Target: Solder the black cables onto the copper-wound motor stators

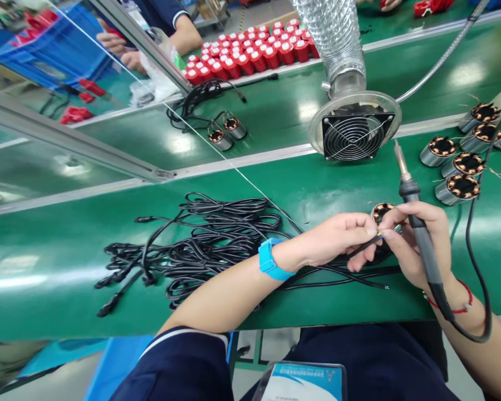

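Observation:
My left hand, with a blue band on its wrist, is closed on the end of a black cable. Short coloured wires, yellow and blue among them, show at the cable's end. My right hand carries a soldering iron, its tip pointing up and away. The right thumb and index finger also pinch at the wire ends, meeting the left fingertips. Just behind the fingers stands a motor stator with copper windings, partly hidden by both hands.
Coiled black cables lie left on the green bench. A fume extractor fan hangs in front. Several stators stand at right, near the iron's cord. Beyond the frame are red parts and a co-worker's hands.

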